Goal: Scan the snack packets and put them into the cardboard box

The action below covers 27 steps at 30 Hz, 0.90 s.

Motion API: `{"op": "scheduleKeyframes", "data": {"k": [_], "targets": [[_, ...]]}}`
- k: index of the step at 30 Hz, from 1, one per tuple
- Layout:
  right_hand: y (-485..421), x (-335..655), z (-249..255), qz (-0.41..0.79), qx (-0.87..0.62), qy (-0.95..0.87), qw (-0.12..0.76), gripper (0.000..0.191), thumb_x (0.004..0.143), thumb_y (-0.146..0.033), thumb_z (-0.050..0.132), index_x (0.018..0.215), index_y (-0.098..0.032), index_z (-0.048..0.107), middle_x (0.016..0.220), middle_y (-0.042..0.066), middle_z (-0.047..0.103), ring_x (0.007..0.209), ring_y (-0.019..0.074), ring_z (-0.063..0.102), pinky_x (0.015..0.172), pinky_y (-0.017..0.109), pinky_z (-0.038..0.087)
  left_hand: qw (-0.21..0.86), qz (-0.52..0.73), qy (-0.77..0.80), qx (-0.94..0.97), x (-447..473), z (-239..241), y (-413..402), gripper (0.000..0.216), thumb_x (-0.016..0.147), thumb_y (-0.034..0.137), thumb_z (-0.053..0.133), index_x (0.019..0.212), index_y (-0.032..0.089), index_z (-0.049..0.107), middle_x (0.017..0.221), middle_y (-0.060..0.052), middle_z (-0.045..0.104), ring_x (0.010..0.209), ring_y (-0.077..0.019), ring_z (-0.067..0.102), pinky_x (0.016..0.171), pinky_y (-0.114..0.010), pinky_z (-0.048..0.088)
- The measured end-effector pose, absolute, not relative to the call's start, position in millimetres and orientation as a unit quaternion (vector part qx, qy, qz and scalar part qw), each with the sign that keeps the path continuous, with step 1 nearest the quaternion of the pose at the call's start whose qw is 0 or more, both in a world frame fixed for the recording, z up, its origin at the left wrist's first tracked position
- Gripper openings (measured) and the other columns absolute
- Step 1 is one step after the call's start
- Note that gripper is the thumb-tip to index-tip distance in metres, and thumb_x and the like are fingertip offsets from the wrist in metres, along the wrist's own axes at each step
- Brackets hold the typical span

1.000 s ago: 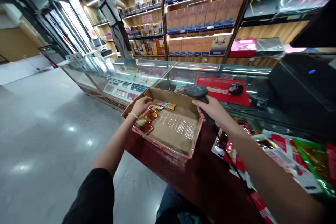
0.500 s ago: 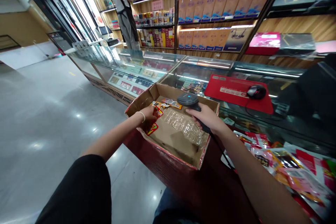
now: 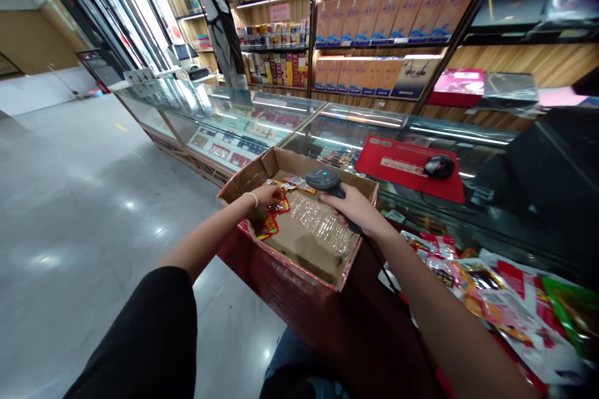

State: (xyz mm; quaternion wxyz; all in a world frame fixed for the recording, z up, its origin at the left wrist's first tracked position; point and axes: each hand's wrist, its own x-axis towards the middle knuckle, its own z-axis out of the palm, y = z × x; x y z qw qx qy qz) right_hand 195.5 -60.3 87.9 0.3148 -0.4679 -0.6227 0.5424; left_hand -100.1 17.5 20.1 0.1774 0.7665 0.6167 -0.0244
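My right hand is wrapped round the handle of a black barcode scanner, a blue light showing on its head. It is held over an open cardboard box. Inside the box's left end, my left hand is closed on the edge of a small red snack packet. Another red-edged packet lies just below that hand, and an orange packet rests by the box's far wall. A clear ribbed plastic sheet covers part of the box's bottom.
Colourful snack bags are heaped to my right. A red mouse pad with a black mouse lies on the glass counter. Behind it, a person in an apron stands at shelves of boxed goods.
My left hand has lifted the red packet slightly, so more of it and the packet below shows. The scanner stays over the box. The view has shifted a little.
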Motion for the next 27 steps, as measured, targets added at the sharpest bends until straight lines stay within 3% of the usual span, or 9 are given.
{"op": "scheduleKeyframes", "data": {"k": [5, 9, 13, 18, 27], "targets": [[-78.0, 209.8, 95.6, 0.533, -0.466, -0.607, 0.361, 0.027, 0.081, -0.046, 0.066, 0.09, -0.023, 0.054, 0.054, -0.005, 0.051, 0.035, 0.0102, 0.045, 0.03, 0.021, 0.037, 0.198, 0.19, 0.629, 0.728, -102.2, 48.6, -2.8, 0.03, 0.09, 0.038, 0.042, 0.112, 0.019, 0.049, 0.099, -0.006, 0.066, 0.087, -0.0178, 0.064, 0.075, -0.029, 0.051], [-97.3, 224.0, 107.3, 0.527, -0.473, -0.592, 0.386, 0.027, 0.079, -0.045, 0.067, 0.085, -0.024, 0.051, 0.052, -0.006, 0.05, 0.033, 0.0102, 0.044, 0.03, 0.021, 0.036, 0.339, 0.401, 0.612, 0.591, -91.6, 67.4, -13.8, 0.034, 0.088, 0.041, 0.048, 0.115, 0.02, 0.046, 0.088, -0.003, 0.065, 0.07, -0.0144, 0.064, 0.058, -0.024, 0.051], [-120.0, 242.1, 116.8, 0.505, -0.484, -0.592, 0.4, 0.026, 0.08, -0.043, 0.066, 0.084, -0.024, 0.049, 0.05, -0.008, 0.048, 0.032, 0.0097, 0.042, 0.031, 0.021, 0.037, 0.429, 0.495, 0.559, 0.509, -51.2, 93.2, -29.5, 0.04, 0.084, 0.033, 0.056, 0.12, 0.02, 0.045, 0.096, -0.005, 0.066, 0.066, -0.0129, 0.064, 0.057, -0.026, 0.053], [-161.7, 281.9, 122.9, 0.48, -0.526, -0.548, 0.439, 0.03, 0.079, -0.046, 0.066, 0.089, -0.023, 0.049, 0.052, -0.008, 0.05, 0.035, 0.0103, 0.044, 0.033, 0.021, 0.036, 0.584, 0.516, 0.409, 0.476, 24.9, 116.8, -70.4, 0.047, 0.073, 0.019, 0.068, 0.116, 0.018, 0.05, 0.107, -0.008, 0.067, 0.079, -0.0147, 0.068, 0.072, -0.028, 0.056], [-242.4, 352.9, 133.1, 0.442, -0.587, -0.464, 0.495, 0.033, 0.076, -0.043, 0.07, 0.091, -0.026, 0.046, 0.049, -0.009, 0.049, 0.033, 0.0108, 0.042, 0.033, 0.023, 0.036, 0.669, 0.452, 0.296, 0.51, 152.7, 106.6, -119.4, 0.049, 0.068, 0.028, 0.075, 0.112, 0.017, 0.057, 0.111, -0.01, 0.07, 0.098, -0.0226, 0.068, 0.086, -0.035, 0.054]]}}
